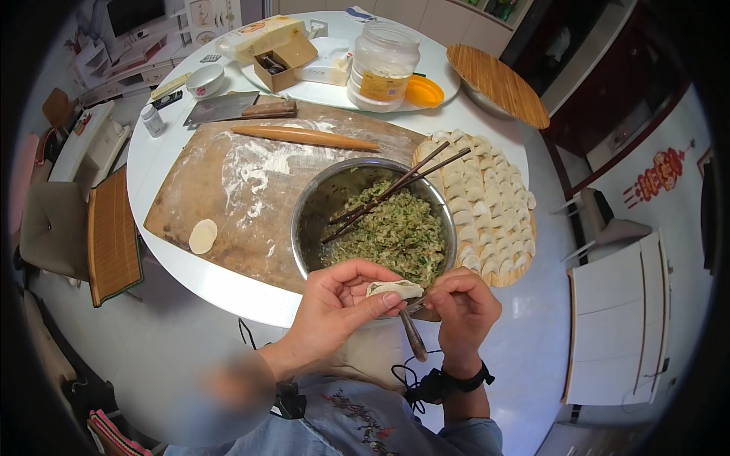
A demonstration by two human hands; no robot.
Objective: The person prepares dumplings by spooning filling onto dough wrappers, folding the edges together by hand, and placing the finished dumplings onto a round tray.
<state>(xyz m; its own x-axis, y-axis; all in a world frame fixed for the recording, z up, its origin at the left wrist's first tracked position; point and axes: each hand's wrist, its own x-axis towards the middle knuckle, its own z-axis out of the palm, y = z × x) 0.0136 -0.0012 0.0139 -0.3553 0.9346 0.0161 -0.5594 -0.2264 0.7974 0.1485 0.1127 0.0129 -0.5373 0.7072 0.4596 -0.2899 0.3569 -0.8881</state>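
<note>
My left hand [348,302] holds a folded dumpling [396,289] between thumb and fingers, over the near rim of a steel bowl [308,228]. My right hand [465,302] is just right of the dumpling's end, fingers curled together; whether the fingertips touch the dough is unclear. Chopped filling [393,228] with green bits is in the bowl, and a pair of dark chopsticks [399,185] leans crossed in it. Below the dumpling a utensil handle [414,336] juts toward me, its other end hidden. One round dough wrapper [203,236] lies on the floured wooden board [188,176].
Rows of dumplings [479,211] fill a round tray right of the bowl. A rolling pin [305,137] and a cleaver [225,109] lie at the board's far side. Behind stand a plastic jar [383,68], an orange lid [425,91], cartons, a white bowl [205,80] and a small bottle [152,121].
</note>
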